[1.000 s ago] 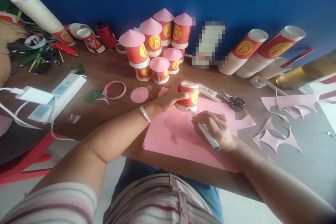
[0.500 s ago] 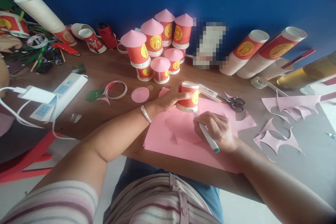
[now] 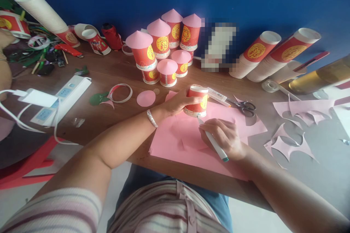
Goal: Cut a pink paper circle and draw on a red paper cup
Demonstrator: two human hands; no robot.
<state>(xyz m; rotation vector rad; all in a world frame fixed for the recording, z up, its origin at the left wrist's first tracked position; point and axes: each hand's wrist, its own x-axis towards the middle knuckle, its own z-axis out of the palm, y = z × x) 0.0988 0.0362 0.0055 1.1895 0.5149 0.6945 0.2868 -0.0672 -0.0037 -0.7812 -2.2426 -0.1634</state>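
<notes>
A red paper cup point(image 3: 196, 106) with a gold emblem stands on pink paper sheets point(image 3: 169, 145), and my left hand point(image 3: 180, 101) is wrapped round its left side. My right hand point(image 3: 222, 136) grips a white marker point(image 3: 216, 145) with a green end, its tip at the pale band near the cup's base. Whether the tip touches the cup, I cannot tell. Just behind the cup lie a second marker point(image 3: 217, 95) with a white label and black-handled scissors point(image 3: 246, 107). Left of my left hand is a pink paper disc point(image 3: 146, 98).
Several red cups with pink cone tops point(image 3: 159, 38) stand at the back. Stacked cups point(image 3: 264, 52) lean on the right, near a tape roll point(image 3: 270, 85) and paper offcuts point(image 3: 290, 145). A power strip point(image 3: 64, 98) lies left; another person's arm point(image 3: 4, 65) shows at the far left edge.
The marker's tip has shifted slightly left along the cup's base, with my right hand following. My left hand keeps its hold on the cup.
</notes>
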